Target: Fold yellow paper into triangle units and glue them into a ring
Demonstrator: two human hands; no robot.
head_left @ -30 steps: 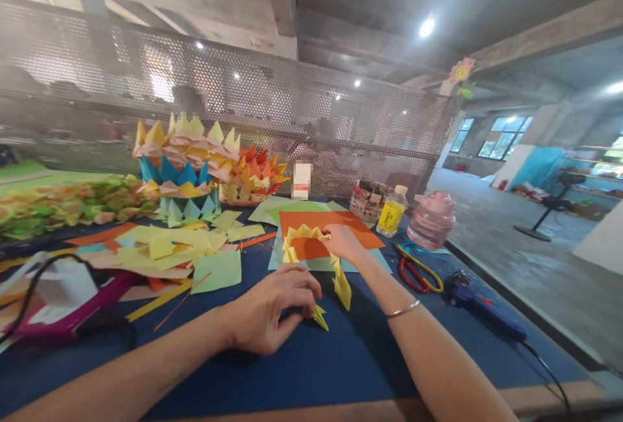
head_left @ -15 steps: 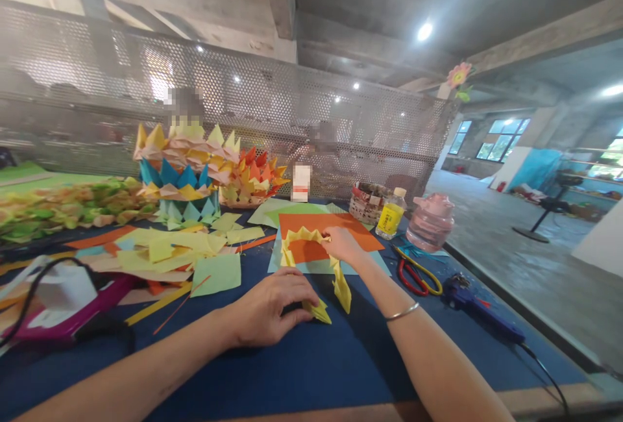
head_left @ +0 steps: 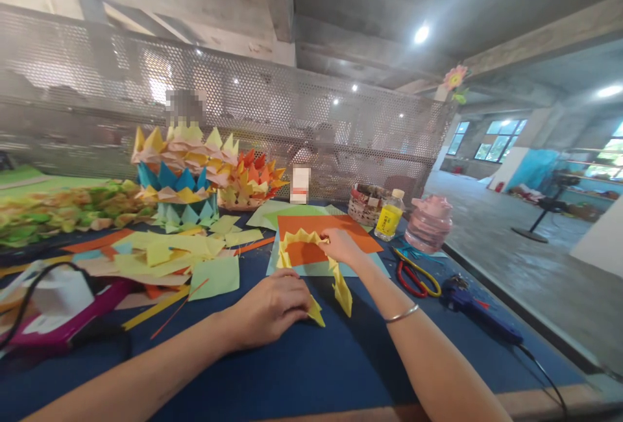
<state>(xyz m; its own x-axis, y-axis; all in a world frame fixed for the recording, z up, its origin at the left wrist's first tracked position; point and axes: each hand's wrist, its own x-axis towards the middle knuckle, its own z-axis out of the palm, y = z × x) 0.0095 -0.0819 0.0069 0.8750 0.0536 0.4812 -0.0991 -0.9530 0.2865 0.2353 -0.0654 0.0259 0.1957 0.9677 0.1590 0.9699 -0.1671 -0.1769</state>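
Observation:
A yellow folded paper strip (head_left: 302, 237) with pointed peaks curves in an open arch over the blue table. My left hand (head_left: 281, 304) is closed around its near left end, and a yellow tip shows past the fingers. With a silver bangle on the wrist, my right hand (head_left: 339, 246) pinches the strip's far right side. The strip's other end (head_left: 342, 292) hangs down below my right hand. Behind the strip lie an orange paper sheet (head_left: 353, 230) and a light blue sheet (head_left: 273, 265).
Paper scraps (head_left: 165, 250) and stacked folded-paper crowns (head_left: 180, 178) stand left. Scissors (head_left: 417, 278), a glue gun (head_left: 481, 311), a yellow-labelled bottle (head_left: 389, 215), a pink jug (head_left: 429, 224) and a basket (head_left: 364, 206) lie right. A perforated metal screen (head_left: 272, 97) rises behind.
My left hand's fingers have closed more tightly around the near end of the yellow strip. My right hand keeps its pinch in nearly the same place.

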